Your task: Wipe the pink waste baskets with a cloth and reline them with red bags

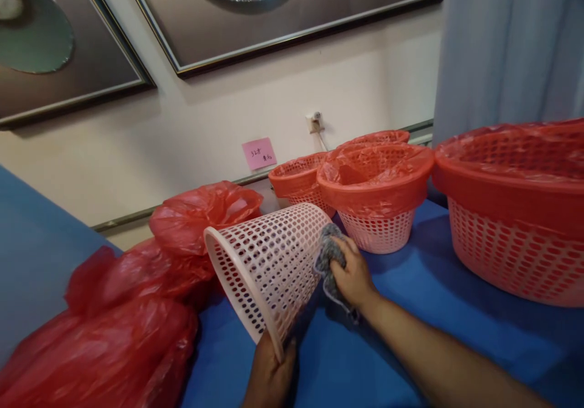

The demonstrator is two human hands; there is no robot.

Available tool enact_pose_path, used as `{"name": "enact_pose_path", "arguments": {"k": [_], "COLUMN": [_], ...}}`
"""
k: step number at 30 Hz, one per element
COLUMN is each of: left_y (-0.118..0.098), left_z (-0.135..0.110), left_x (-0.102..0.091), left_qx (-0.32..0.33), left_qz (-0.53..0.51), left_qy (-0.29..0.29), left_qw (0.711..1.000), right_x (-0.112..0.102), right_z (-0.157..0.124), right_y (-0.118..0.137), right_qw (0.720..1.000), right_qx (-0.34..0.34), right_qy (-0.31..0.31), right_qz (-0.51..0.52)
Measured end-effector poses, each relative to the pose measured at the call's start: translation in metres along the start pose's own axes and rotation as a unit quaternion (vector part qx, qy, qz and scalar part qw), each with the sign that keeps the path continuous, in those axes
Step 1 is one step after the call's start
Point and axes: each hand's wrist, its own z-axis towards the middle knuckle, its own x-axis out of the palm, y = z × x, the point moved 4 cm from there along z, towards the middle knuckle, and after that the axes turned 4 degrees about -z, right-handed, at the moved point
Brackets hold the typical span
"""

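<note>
A pale pink perforated plastic wastebasket (pixel 274 256) is tipped on its side above the blue surface, its mouth facing left and toward me. My left hand (pixel 270 368) grips the lower part of its rim, thumb on one side and fingers on the other. In my right hand (pixel 353 274) is a bunched grey cloth (pixel 331 256), pressed against the basket's base end. A loose edge of the cloth hangs below my fingers. The underside of the basket is hidden from view.
Several similar baskets with red liners stand on the right, including a near one (pixel 515 238) and a smaller one (pixel 378 231). Filled red plastic bags (pixel 114 341) lie left. Behind are a wall with a pink note (pixel 259 154), framed pictures and a grey-blue curtain (pixel 506 49).
</note>
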Motion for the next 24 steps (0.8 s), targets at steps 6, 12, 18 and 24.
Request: {"name": "enact_pose_path", "arguments": {"k": [6,12,18,24], "left_y": [0.03,0.016,0.021,0.017], "left_z": [-0.014,-0.012,-0.012,-0.011], "left_x": [0.006,0.01,0.01,0.01], "left_qx": [0.016,0.029,0.043,0.049], "left_qz": [0.091,0.032,0.092,0.139], "left_qy": [0.03,0.001,0.017,0.045], "left_qw": [0.995,0.999,0.995,0.988], "right_x": [-0.002,-0.019,-0.009,0.002], "right_z": [0.004,-0.058,-0.028,0.014], "right_y": [-0.006,0.085,0.047,-0.028], "right_qw": [0.999,0.908,0.979,0.992], "right_qx": [0.031,-0.401,-0.196,0.121], "right_qy": [-0.004,0.102,0.049,0.008], "right_qz": [0.005,0.062,0.014,-0.022]}}
